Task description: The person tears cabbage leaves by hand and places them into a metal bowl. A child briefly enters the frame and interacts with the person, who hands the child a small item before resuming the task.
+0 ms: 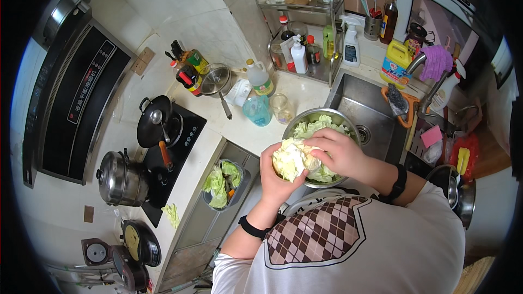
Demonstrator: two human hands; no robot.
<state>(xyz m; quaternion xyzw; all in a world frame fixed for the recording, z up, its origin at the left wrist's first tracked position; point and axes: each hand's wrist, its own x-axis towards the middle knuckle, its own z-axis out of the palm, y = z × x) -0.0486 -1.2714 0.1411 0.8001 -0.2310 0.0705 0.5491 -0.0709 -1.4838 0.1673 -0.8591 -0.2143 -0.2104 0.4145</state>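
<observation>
A pale yellow-white head of leafy cabbage (290, 161) is between my two hands, above the near left rim of a metal bowl. My left hand (278, 177) cups it from the left and below, with the thumb across its near side. On the other side, my right hand (339, 151) grips the cabbage's upper right with bent fingers. Torn cabbage leaves (322, 126) fill the stainless steel bowl (354, 120), which stands at the sink's left edge. My forearms hide part of the bowl's right side.
Right of the bowl lies the steel sink (359, 94). Behind it stand a turquoise plastic jug (257, 111) and a glass jar (282, 108). A grey bin (241, 192) with leaves hangs on the cabinet front. A wok (153, 124) and steel pot (122, 177) occupy the cooktop.
</observation>
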